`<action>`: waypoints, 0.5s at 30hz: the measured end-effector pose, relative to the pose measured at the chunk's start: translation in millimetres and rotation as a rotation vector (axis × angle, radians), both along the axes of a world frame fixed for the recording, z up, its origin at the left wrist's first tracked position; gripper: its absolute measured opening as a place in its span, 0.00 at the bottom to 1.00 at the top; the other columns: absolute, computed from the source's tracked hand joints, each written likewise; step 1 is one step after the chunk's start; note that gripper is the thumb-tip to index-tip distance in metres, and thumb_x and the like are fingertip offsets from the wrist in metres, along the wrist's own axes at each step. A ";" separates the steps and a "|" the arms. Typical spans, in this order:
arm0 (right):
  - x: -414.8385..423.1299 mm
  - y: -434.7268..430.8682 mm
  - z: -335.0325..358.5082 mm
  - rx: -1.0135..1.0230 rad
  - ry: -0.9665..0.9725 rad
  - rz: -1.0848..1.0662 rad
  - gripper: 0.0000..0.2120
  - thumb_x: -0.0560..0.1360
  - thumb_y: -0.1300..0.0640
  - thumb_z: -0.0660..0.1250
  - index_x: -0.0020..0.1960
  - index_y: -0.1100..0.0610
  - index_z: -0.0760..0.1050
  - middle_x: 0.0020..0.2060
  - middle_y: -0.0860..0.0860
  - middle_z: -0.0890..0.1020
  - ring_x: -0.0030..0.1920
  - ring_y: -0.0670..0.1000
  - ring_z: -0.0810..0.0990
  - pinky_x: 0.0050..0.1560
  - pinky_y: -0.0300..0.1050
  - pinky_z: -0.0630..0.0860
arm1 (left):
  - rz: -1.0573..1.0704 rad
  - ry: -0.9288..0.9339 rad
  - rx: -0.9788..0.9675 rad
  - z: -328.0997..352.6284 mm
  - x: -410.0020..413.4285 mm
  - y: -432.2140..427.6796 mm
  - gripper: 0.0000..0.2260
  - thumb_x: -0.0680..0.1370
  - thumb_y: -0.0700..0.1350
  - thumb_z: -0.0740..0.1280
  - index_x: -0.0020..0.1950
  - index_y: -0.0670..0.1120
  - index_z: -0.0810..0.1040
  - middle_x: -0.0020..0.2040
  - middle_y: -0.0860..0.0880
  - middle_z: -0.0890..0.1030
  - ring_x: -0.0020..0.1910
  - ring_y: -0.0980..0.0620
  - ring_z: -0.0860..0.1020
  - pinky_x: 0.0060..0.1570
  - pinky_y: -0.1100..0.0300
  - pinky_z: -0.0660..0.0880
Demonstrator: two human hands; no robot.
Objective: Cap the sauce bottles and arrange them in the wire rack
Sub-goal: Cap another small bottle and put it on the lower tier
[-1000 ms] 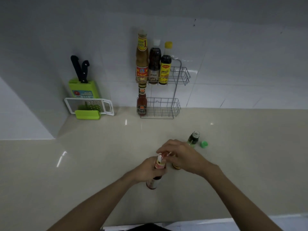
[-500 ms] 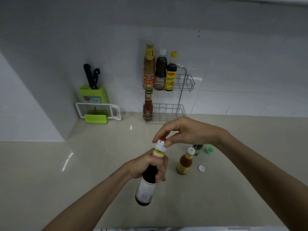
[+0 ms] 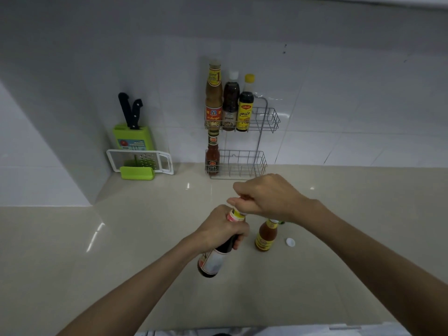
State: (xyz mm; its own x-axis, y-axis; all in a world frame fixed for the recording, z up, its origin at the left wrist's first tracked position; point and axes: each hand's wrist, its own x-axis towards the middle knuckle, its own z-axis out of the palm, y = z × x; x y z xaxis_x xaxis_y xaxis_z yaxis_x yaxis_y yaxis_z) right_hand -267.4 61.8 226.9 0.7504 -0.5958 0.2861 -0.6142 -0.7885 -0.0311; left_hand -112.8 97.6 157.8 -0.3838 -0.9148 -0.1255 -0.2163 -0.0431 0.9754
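Dark sauce bottle point(image 3: 219, 251), mid-frame, stays grasped in our left hand point(image 3: 221, 230); our right hand point(image 3: 264, 198) has now clenched over its cap, tightening.

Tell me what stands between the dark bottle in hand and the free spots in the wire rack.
Nothing visible: the counter between the dark bottle and the wire rack is bare, with free spaces right of the racked bottles.

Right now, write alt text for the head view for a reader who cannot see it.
A person's left hand holds a dark sauce bottle above a beige counter while the right hand closes over its cap. An orange sauce bottle and a loose white cap sit beside it; behind, a two-tier wire rack holds four bottles.
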 end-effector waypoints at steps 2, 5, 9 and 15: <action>3.8 0.9 -1.9 -0.114 0.032 -0.073 0.19 0.75 0.41 0.53 0.31 0.52 0.60 0.20 0.46 0.63 0.20 0.49 0.60 0.24 0.37 0.54 | 0.066 -0.042 -0.001 2.2 -0.9 -0.5 0.09 0.65 0.39 0.68 0.25 0.40 0.75 0.25 0.41 0.77 0.26 0.44 0.75 0.35 0.50 0.74; 11.9 0.9 -5.3 -0.058 0.008 -0.280 0.20 0.72 0.42 0.50 0.28 0.53 0.62 0.19 0.48 0.64 0.21 0.48 0.60 0.27 0.39 0.54 | 0.312 -0.287 -0.113 2.3 -7.9 1.6 0.12 0.65 0.46 0.68 0.22 0.47 0.74 0.23 0.48 0.79 0.26 0.47 0.79 0.36 0.51 0.78; 10.4 0.9 -10.8 -0.098 -0.015 -0.181 0.22 0.76 0.40 0.49 0.29 0.52 0.63 0.20 0.48 0.66 0.22 0.50 0.64 0.26 0.40 0.58 | 0.147 -0.269 -0.121 0.5 1.7 -5.1 0.11 0.65 0.42 0.68 0.23 0.47 0.74 0.23 0.46 0.79 0.26 0.46 0.78 0.35 0.50 0.77; 10.0 -2.4 -7.4 -0.253 0.046 0.143 0.18 0.76 0.47 0.55 0.33 0.56 0.69 0.22 0.49 0.71 0.22 0.50 0.64 0.20 0.40 0.60 | -0.357 0.102 0.070 11.3 15.6 -4.3 0.09 0.65 0.30 0.63 0.25 0.39 0.75 0.23 0.42 0.75 0.23 0.47 0.74 0.37 0.55 0.75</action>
